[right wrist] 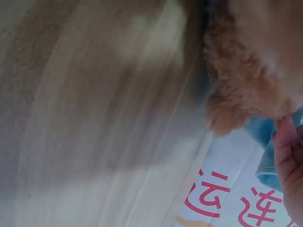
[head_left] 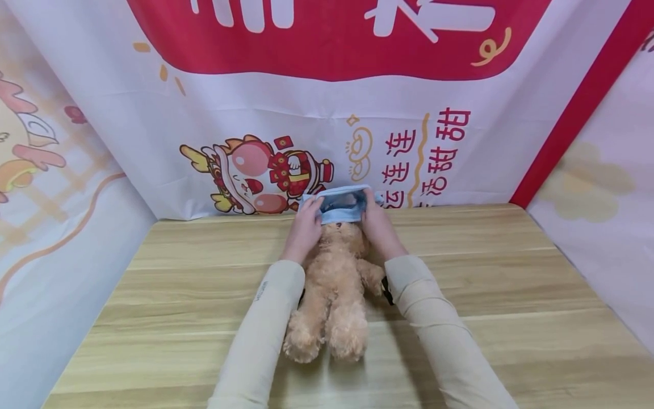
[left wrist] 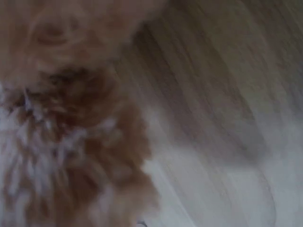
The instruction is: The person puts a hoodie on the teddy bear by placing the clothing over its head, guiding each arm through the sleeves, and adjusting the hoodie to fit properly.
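A tan plush teddy bear (head_left: pixel 334 278) lies on its back on the wooden table, feet toward the person. At its head is a light blue piece of cloth (head_left: pixel 341 215), like a small garment, its opening facing the person. My left hand (head_left: pixel 305 227) grips the cloth's left edge and my right hand (head_left: pixel 379 224) its right edge. The cloth covers the upper part of the bear's head; its muzzle shows just below. Curly fur of the bear (left wrist: pixel 80 156) fills the left side of the left wrist view. In the right wrist view, fingers (right wrist: pixel 286 151) pinch the blue cloth (right wrist: pixel 269 165).
The wooden table (head_left: pixel 194 318) ends at a white and red printed cloth backdrop (head_left: pixel 327 96) just beyond the bear's head. Printed side panels stand at left and right. A dark strap (head_left: pixel 387 289) shows at the right wrist.
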`<action>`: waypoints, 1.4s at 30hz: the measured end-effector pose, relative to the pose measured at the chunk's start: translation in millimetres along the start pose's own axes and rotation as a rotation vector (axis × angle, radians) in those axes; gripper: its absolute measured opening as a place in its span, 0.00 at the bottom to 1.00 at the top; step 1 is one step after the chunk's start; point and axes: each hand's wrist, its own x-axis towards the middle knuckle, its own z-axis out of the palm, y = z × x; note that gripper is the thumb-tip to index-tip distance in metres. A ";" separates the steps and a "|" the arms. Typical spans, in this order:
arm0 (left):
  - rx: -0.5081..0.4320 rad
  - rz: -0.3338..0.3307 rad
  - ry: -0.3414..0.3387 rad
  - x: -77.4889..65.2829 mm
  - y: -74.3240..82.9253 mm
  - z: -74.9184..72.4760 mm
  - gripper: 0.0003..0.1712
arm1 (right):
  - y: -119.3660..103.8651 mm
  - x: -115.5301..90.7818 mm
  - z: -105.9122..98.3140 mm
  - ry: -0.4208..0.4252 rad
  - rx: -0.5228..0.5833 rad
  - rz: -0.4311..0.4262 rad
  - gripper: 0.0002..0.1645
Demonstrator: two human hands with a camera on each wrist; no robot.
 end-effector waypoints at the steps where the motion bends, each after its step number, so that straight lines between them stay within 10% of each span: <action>1: 0.011 0.021 0.027 -0.7 -0.9 0.4 0.27 | 0.6 -0.8 0.8 0.000 0.009 0.000 0.30; 7: 0.119 0.094 0.093 -5.0 -7.1 3.8 0.25 | -0.4 -5.9 3.3 -0.004 0.044 0.010 0.31; 14: 0.212 0.023 0.014 -8.3 -12.1 4.3 0.27 | 4.7 -7.8 10.6 -0.146 0.048 0.067 0.28; 28: 0.465 0.153 -0.109 -6.8 -18.8 2.5 0.33 | 3.5 -7.4 8.9 -0.114 -0.188 -0.096 0.33; 42: 0.440 0.190 -0.031 -7.7 -29.6 5.1 0.28 | 9.5 -6.1 15.1 -0.009 -0.226 -0.231 0.24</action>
